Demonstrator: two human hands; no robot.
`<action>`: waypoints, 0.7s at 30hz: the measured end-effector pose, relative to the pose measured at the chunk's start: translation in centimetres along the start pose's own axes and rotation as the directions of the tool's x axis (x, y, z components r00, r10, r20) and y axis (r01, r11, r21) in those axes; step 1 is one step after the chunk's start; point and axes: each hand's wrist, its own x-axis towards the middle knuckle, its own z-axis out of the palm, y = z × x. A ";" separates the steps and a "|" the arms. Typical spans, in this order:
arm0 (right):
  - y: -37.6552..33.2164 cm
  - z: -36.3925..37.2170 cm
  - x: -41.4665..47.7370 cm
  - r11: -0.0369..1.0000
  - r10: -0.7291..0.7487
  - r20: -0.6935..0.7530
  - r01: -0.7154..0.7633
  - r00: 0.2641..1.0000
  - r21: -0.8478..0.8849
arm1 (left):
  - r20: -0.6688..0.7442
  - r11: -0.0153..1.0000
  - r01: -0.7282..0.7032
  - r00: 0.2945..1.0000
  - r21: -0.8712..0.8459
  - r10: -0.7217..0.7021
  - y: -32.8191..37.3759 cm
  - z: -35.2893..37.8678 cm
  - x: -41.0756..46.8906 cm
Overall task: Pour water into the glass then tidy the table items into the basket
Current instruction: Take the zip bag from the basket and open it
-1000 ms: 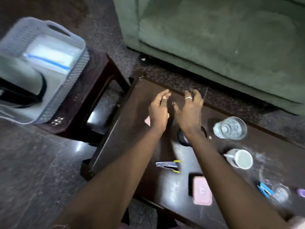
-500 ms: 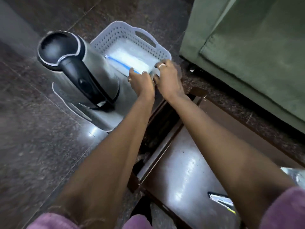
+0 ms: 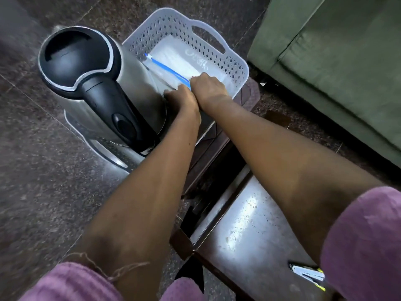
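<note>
Both hands reach into the basket (image 3: pixel 227 59) beside the kettle (image 3: pixel 95 88), likely dropping something. The left hand (image 3: pixel 181 97) and right hand (image 3: pixel 208 88) look curled; contents hidden.

Both bare hands are held side by side, touching, inside the pale grey perforated plastic basket (image 3: pixel 225 58): the left hand (image 3: pixel 181 98) is pressed low beside the stainless-steel electric kettle with a black lid and handle (image 3: pixel 95 92), while the right hand (image 3: pixel 208 88) is curled, fingers down, at the end of a clear zip bag with a blue seal strip (image 3: pixel 171 65); what the fingers hold is hidden. The basket is set on a small dark wooden stool (image 3: pixel 249 98). A glossy dark wooden table (image 3: pixel 245 231) is seen below, with a silver stapler with yellow trim (image 3: pixel 308 274) lying on it, and a green upholstered sofa (image 3: pixel 336 61) is seen at the upper right.
</note>
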 end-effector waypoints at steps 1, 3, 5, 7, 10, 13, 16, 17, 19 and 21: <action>0.1 0.0 0.1 1.000 0.000 -0.007 0.000 1.000 0.009 | 0.017 1.000 0.000 1.000 0.007 0.000 0.0 -0.1 0.1; 0.2 -0.4 -0.1 0.999 0.026 -0.028 -0.025 0.999 0.038 | 0.052 0.999 -0.018 0.999 0.034 0.016 0.1 -0.3 -0.1; 0.3 -1.0 -0.6 0.999 0.017 -0.105 -0.013 0.994 0.040 | 0.025 0.996 -0.077 0.997 0.034 0.077 0.2 -0.5 -0.7; 0.6 -2.0 -1.2 0.999 -0.031 -0.215 0.036 0.976 0.020 | -0.015 0.984 -0.163 0.986 0.069 0.165 0.4 -0.6 -2.0; 1.5 -4.2 -2.8 0.989 -0.072 -0.313 0.109 0.947 0.101 | -0.051 0.949 -0.311 0.948 0.055 0.314 0.7 -0.5 -4.7; 2.5 -6.6 -5.4 0.968 -0.056 -0.395 0.147 0.917 0.204 | -0.052 0.911 -0.412 0.909 0.034 0.413 1.0 -0.2 -8.0; 4.6 -8.5 -9.1 0.949 -0.028 -0.450 0.165 0.893 0.268 | -0.020 0.891 -0.455 0.890 0.013 0.455 0.2 0.7 -12.2; 5.7 -8.9 -10.4 0.948 -0.005 -0.449 0.147 0.894 0.282 | 0.000 0.888 -0.461 0.888 0.013 0.461 -0.4 0.9 -13.9; 8.2 -9.1 -13.1 0.946 0.053 -0.435 0.094 0.899 0.309 | 0.046 0.887 -0.462 0.886 0.007 0.462 -2.6 1.3 -16.8; 11.2 -8.8 -16.0 0.937 0.097 -0.427 0.062 0.899 0.343 | 0.078 0.889 -0.457 0.887 0.003 0.456 -5.6 1.2 -19.1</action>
